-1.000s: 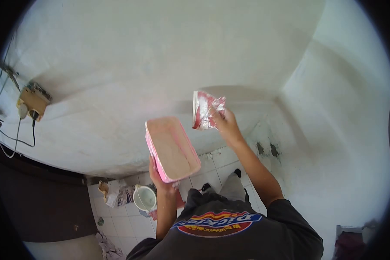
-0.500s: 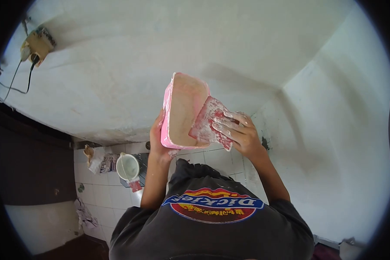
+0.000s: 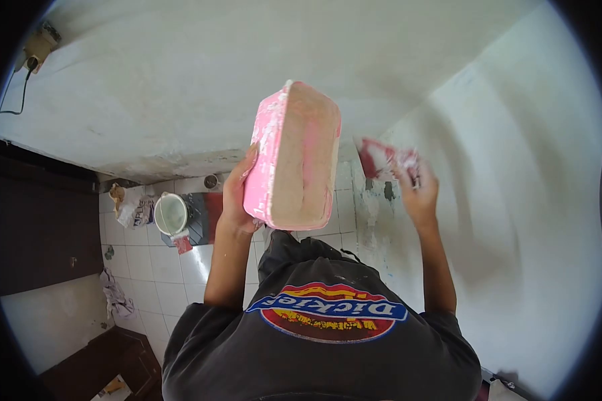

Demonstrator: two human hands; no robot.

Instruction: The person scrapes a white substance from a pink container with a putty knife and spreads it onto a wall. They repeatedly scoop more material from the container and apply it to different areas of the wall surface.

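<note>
A pink rectangular tub (image 3: pixel 264 160), smeared with whitish paste inside and along its rim, is held tilted up by my left hand (image 3: pixel 237 194), whose fingers wrap its left side. To the right, my right hand (image 3: pixel 419 194) grips a red scraper (image 3: pixel 381 160) coated with white paste. Motion blurs the scraper and the fingers on it. The scraper is apart from the tub, in front of the lower wall near the corner.
Pale walls (image 3: pixel 180 87) meet at a corner on the right. A white bucket (image 3: pixel 172 214) stands on the tiled floor (image 3: pixel 140 264), with a red-and-white scraper (image 3: pixel 182 242) at its edge. Plastic bags (image 3: pixel 134 208), a crumpled cloth (image 3: pixel 116 294) and a wall socket with a cable (image 3: pixel 39 50) are at the left.
My right hand has drawn the red scraper out of the tub and moved it right, towards the corner. The tub has risen slightly, and the view has shifted to the right.
</note>
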